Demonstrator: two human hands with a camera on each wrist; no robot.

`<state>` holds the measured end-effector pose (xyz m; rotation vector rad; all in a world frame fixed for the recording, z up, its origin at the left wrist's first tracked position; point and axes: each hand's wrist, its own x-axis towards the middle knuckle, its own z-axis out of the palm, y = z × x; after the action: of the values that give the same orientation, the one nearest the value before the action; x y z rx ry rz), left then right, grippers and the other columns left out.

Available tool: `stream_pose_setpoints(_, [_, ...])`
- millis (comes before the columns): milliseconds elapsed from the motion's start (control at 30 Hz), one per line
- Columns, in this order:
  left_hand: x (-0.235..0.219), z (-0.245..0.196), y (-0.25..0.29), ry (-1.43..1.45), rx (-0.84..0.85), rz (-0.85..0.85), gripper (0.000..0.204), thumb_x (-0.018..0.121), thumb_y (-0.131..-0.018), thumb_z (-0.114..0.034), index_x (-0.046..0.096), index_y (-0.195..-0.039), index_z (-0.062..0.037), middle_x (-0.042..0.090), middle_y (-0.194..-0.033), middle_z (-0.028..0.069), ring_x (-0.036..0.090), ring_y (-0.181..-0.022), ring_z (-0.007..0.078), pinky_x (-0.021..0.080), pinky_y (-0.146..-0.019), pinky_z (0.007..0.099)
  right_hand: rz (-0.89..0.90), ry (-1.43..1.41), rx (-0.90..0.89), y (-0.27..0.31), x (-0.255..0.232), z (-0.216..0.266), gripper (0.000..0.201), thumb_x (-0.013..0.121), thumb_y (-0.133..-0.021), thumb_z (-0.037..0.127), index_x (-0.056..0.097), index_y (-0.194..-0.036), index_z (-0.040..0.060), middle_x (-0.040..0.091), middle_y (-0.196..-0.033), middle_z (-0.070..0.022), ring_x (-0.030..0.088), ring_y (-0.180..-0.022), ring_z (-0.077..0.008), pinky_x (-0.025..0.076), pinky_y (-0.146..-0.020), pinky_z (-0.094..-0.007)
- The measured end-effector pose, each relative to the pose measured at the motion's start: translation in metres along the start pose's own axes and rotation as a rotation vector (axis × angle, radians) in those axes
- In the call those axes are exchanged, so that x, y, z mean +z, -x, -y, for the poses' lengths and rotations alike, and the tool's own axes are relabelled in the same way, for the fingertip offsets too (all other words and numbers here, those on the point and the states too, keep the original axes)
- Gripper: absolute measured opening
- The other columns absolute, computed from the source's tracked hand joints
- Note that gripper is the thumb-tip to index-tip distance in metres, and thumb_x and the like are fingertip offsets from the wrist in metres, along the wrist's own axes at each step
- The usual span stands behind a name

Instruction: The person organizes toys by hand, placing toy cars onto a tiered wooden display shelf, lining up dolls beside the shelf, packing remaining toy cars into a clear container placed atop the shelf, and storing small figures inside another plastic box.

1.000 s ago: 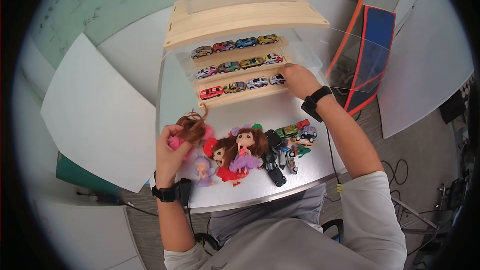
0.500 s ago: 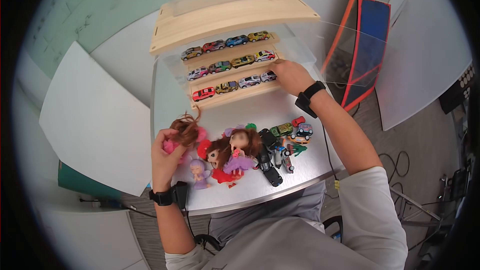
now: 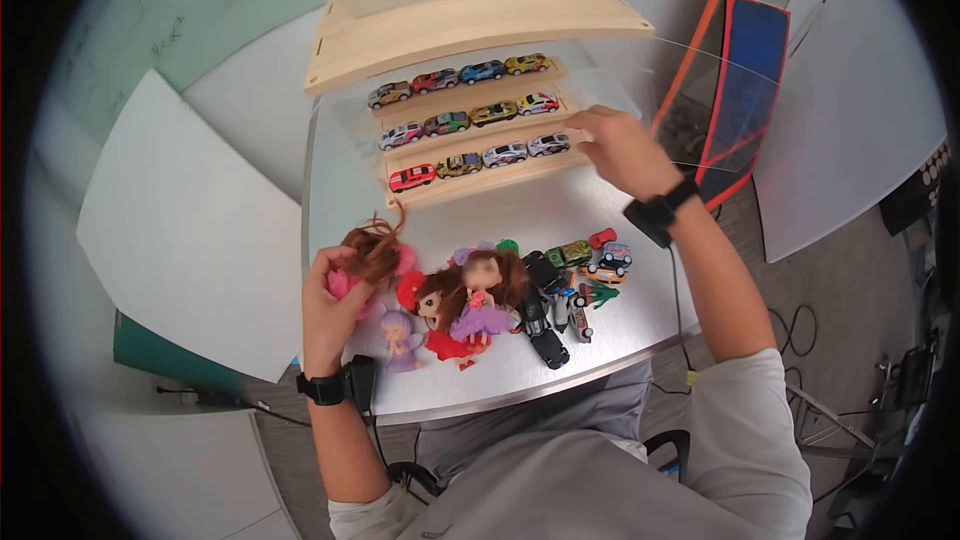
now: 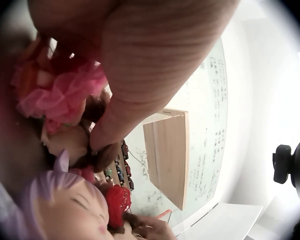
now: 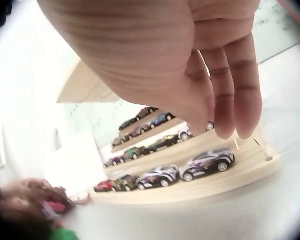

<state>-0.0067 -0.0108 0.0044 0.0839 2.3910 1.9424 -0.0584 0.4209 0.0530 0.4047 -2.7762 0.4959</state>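
My left hand (image 3: 328,315) grips a brown-haired doll (image 3: 372,248) in a pink dress, lying at the table's left. In the left wrist view its ruffled pink skirt (image 4: 65,95) shows beside my thumb. My right hand (image 3: 630,155) hovers by the right end of a tiered wooden rack (image 3: 480,184), fingers relaxed and holding nothing. Closest to it is a white-and-black toy car (image 3: 549,144), last in the front row; the right wrist view shows that car (image 5: 207,163) standing on its wheels below my fingertips. Several more toy cars (image 3: 446,124) line three tiers.
Beside my left hand lie a small purple-haired figure (image 3: 400,343), a doll in red (image 3: 432,302) and a doll in purple (image 3: 480,310). A black toy car (image 3: 545,335) and several other loose toys (image 3: 570,254) lie right of them. A wooden panel (image 3: 480,25) rises behind the rack.
My right hand has let go of the last front-row car and drawn back to the right. That car stays on the rack. My left hand keeps its grip on the doll.
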Motion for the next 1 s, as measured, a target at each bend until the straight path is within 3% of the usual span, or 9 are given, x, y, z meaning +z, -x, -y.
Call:
stream_pose_setpoints(33, [-0.001, 0.002, -0.001, 0.005, -0.007, -0.005, 0.037, 0.075, -0.088, 0.0, 0.062, -0.122, -0.004, 0.067, -0.111, 0.0032, 0.061, -0.095, 0.0087, 0.052, -0.07, 0.021, -0.064, -0.109, 0.004, 0.011, -0.01, -0.001, 0.027, 0.071, -0.089, -0.002, 0.074, -0.115, 0.0029, 0.074, -0.113, -0.0155, 0.073, -0.094, -0.0329, 0.059, -0.081, -0.0408])
stream_pose_setpoints(133, [-0.002, 0.008, -0.003, -0.068, 0.068, -0.004, 0.041, 0.073, -0.085, 0.004, 0.061, -0.124, -0.0022, 0.065, -0.116, 0.0051, 0.061, -0.105, 0.0127, 0.053, -0.088, 0.0258, 0.174, -0.21, 0.183, 0.043, -0.035, -0.004, 0.025, 0.073, -0.09, -0.003, 0.075, -0.114, 0.0028, 0.077, -0.101, -0.0104, 0.071, -0.086, -0.0208, 0.057, -0.076, -0.0334])
stream_pose_setpoints(300, [0.0, 0.006, -0.003, -0.058, 0.225, -0.022, 0.046, 0.07, -0.083, 0.007, 0.061, -0.127, -0.0019, 0.063, -0.125, 0.0074, 0.06, -0.115, 0.017, 0.048, -0.099, 0.0293, 0.306, -0.421, 0.119, 0.101, -0.02, -0.024, 0.044, 0.069, -0.085, -0.014, 0.073, -0.124, 0.006, 0.074, -0.114, -0.0086, 0.07, -0.095, -0.0196, 0.056, -0.083, -0.0332])
stream_pose_setpoints(500, [-0.005, -0.002, -0.001, -0.115, 0.416, -0.203, 0.048, 0.073, -0.087, -0.013, 0.061, -0.132, -0.0045, 0.058, -0.145, 0.0136, 0.053, -0.137, 0.0257, 0.037, -0.116, 0.0448, 0.295, -0.357, 0.017, 0.114, -0.002, -0.012, 0.054, 0.06, -0.084, -0.015, 0.069, -0.132, 0.0066, 0.065, -0.121, -0.0104, 0.068, -0.1, -0.0226, 0.055, -0.085, -0.0347])
stream_pose_setpoints(633, [0.022, -0.046, 0.031, -0.35, 0.49, 0.295, 0.075, 0.088, -0.078, -0.024, 0.056, -0.145, -0.0094, 0.055, -0.145, 0.016, 0.049, -0.141, 0.0339, 0.03, -0.121, 0.054, 0.231, -0.259, -0.073, 0.119, 0.001, -0.022, 0.055, 0.061, -0.084, -0.013, 0.067, -0.135, 0.0068, 0.065, -0.124, -0.0115, 0.067, -0.103, -0.0256, 0.054, -0.085, -0.0346])
stream_pose_setpoints(667, [0.03, -0.054, 0.04, -0.352, 0.486, 0.283, 0.075, 0.088, -0.078, -0.024, 0.056, -0.145, -0.0094, 0.055, -0.145, 0.016, 0.049, -0.141, 0.0339, 0.03, -0.121, 0.054, 0.239, -0.282, -0.039, 0.122, -0.003, -0.019, 0.057, 0.063, -0.083, -0.012, 0.066, -0.137, 0.0072, 0.064, -0.126, -0.0119, 0.067, -0.106, -0.0277, 0.055, -0.085, -0.0347])
stream_pose_setpoints(733, [0.044, -0.067, 0.053, -0.773, 0.564, 0.453, 0.091, 0.091, -0.074, -0.034, 0.051, -0.153, -0.0128, 0.051, -0.147, 0.0166, 0.044, -0.144, 0.0388, 0.026, -0.122, 0.0598, 0.251, -0.305, -0.022, 0.125, -0.01, -0.005, 0.059, 0.065, -0.083, -0.011, 0.064, -0.139, 0.0076, 0.063, -0.129, -0.0123, 0.067, -0.109, -0.0298, 0.055, -0.085, -0.0348])
stream_pose_setpoints(800, [0.06, -0.06, 0.056, -0.845, 0.529, 0.424, 0.096, 0.093, -0.072, -0.035, 0.05, -0.154, -0.0121, 0.05, -0.149, 0.0172, 0.043, -0.144, 0.0396, 0.026, -0.123, 0.0566, 0.309, -0.486, -0.058, 0.13, -0.015, 0.013, 0.061, 0.07, -0.082, -0.006, 0.061, -0.14, 0.009, 0.061, -0.132, -0.0147, 0.069, -0.111, -0.035, 0.057, -0.092, -0.0416])
stream_pose_setpoints(1000, [0.089, -0.04, 0.052, -0.77, 0.534, 0.427, 0.093, 0.088, -0.074, -0.021, 0.046, -0.157, -0.0098, 0.054, -0.141, 0.0189, 0.049, -0.136, 0.0391, 0.04, -0.112, 0.0477, 0.269, -0.464, -0.018, 0.125, 0.005, 0.024, 0.063, 0.077, -0.08, -0.003, 0.059, -0.14, 0.0075, 0.056, -0.139, -0.014, 0.069, -0.109, -0.0351, 0.06, -0.09, -0.0394])
